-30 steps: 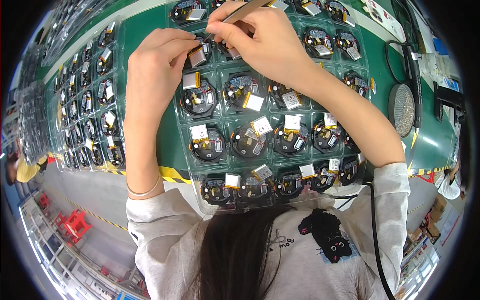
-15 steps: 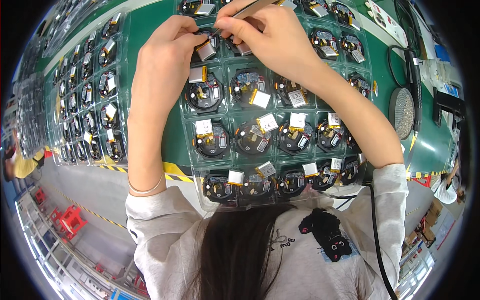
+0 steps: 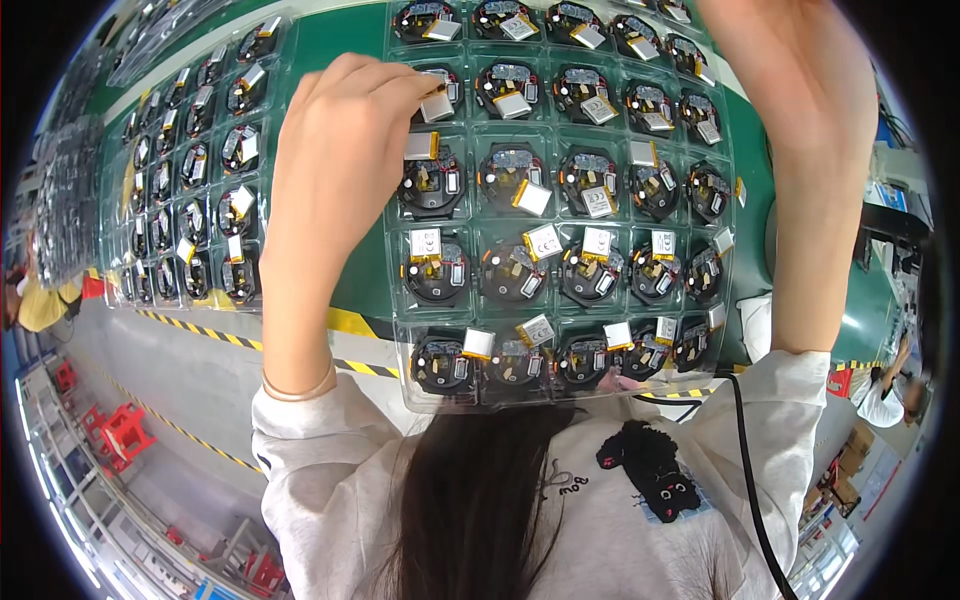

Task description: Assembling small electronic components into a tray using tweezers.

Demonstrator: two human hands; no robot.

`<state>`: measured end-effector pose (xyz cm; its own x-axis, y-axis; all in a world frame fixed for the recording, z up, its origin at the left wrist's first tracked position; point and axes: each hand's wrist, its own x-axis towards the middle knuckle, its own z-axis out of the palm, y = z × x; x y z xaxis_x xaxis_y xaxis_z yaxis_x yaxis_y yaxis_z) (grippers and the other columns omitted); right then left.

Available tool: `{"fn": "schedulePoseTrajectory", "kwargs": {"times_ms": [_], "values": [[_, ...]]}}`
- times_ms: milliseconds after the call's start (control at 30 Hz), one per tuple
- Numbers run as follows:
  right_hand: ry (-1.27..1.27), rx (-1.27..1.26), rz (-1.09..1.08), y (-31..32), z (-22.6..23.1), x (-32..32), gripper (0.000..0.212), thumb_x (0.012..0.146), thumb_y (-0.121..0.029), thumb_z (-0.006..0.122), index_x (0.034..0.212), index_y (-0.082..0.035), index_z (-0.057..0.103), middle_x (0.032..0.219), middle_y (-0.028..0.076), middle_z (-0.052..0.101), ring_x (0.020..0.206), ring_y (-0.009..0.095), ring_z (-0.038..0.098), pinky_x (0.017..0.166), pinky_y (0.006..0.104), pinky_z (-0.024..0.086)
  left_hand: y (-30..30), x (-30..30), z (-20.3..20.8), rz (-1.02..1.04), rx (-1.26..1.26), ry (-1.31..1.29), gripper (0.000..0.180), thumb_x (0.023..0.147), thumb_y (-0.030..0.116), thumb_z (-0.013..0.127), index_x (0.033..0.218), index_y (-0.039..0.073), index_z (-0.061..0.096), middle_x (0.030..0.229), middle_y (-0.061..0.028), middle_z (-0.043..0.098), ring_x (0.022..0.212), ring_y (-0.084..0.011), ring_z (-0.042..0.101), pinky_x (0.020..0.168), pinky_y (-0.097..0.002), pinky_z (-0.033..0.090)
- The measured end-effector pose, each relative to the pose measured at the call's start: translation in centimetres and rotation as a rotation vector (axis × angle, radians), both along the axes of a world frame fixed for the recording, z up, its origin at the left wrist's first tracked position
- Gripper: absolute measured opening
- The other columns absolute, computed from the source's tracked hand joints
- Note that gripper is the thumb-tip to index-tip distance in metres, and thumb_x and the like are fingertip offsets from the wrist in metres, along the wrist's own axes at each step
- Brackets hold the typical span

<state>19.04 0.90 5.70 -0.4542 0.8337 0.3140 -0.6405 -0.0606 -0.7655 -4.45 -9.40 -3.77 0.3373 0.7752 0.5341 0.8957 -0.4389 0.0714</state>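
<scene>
My left hand (image 3: 345,140) is closed, its fingertips together at the edge of a round black circuit unit (image 3: 452,92) at the left of the clear tray's second row from the far edge. What lies between those fingertips is hidden. A silver battery (image 3: 436,108) rests on that unit beside the fingers. My right hand (image 3: 780,60) is up at the far right, beyond the tray, blurred and cut by the upper edge, so its fingers do not show. Rows of similar units with silver batteries fill the clear plastic tray (image 3: 590,226) below.
A second clear tray (image 3: 273,130) with similar units lies on the green table (image 3: 350,285) to the left. Stacked trays (image 3: 65,210) stand farther left. Yellow-black tape (image 3: 365,365) marks the table's near edge. A black cable (image 3: 745,450) hangs at my right side.
My right hand has left the units and swung to the far right; the tweezers it held are out of sight. My left hand stays at the same unit, and the view has shifted slightly.
</scene>
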Motion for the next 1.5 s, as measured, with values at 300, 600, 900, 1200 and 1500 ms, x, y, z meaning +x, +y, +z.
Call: {"fn": "schedulePoseTrajectory", "kwargs": {"times_ms": [300,600,900,1200,1500], "values": [[-0.720,0.373,-0.020,-6.8,-12.2,-2.6,0.011,0.092,-0.011,0.065,0.095,0.000,0.067,0.072,0.003,0.063,0.061,0.008,0.058,0.055,0.0235,0.044,-4.5,1.8,-2.0,0.219,-0.200,-0.295,0.023,0.080,0.002,0.069,0.103,0.003,0.069,0.096,-0.0098,0.065,0.089,-0.0302,0.059,0.080,-0.0391,0.049],[-0.689,0.410,-0.028,-6.0,-14.7,-3.3,0.011,0.089,-0.011,0.068,0.091,0.000,0.069,0.065,0.004,0.060,0.054,0.008,0.052,0.050,0.0247,0.040,-4.1,2.1,-4.1,0.298,-0.097,-0.290,0.015,0.078,0.002,0.072,0.093,0.004,0.072,0.091,-0.0084,0.068,0.087,-0.0278,0.061,0.076,-0.0387,0.050],[-0.847,0.364,0.119,-5.8,-13.9,-3.0,0.010,0.094,-0.004,0.062,0.101,0.003,0.065,0.096,0.007,0.065,0.085,0.012,0.063,0.070,0.0257,0.053,-3.8,3.0,-3.9,0.453,-0.204,-0.643,0.011,0.075,0.002,0.075,0.084,0.003,0.070,0.082,-0.0043,0.069,0.077,-0.0179,0.059,0.071,-0.0310,0.047],[-0.856,0.396,0.108,-5.8,-14.4,-2.9,0.010,0.094,-0.004,0.062,0.100,0.003,0.066,0.095,0.006,0.066,0.082,0.012,0.063,0.068,0.0254,0.054,-4.8,1.5,-3.6,0.095,-0.481,-0.789,0.017,0.075,-0.003,0.072,0.090,0.002,0.067,0.082,-0.0034,0.066,0.075,-0.0153,0.059,0.070,-0.0287,0.044],[-0.869,0.394,0.101,-5.7,-14.4,-2.8,0.010,0.094,-0.005,0.062,0.099,0.003,0.066,0.094,0.006,0.066,0.079,0.011,0.062,0.068,0.0252,0.054,-3.0,2.0,-4.6,0.146,-0.177,-0.380,0.016,0.073,-0.001,0.073,0.087,0.004,0.068,0.089,-0.0063,0.060,0.083,-0.0274,0.059,0.074,-0.0383,0.046]]}}
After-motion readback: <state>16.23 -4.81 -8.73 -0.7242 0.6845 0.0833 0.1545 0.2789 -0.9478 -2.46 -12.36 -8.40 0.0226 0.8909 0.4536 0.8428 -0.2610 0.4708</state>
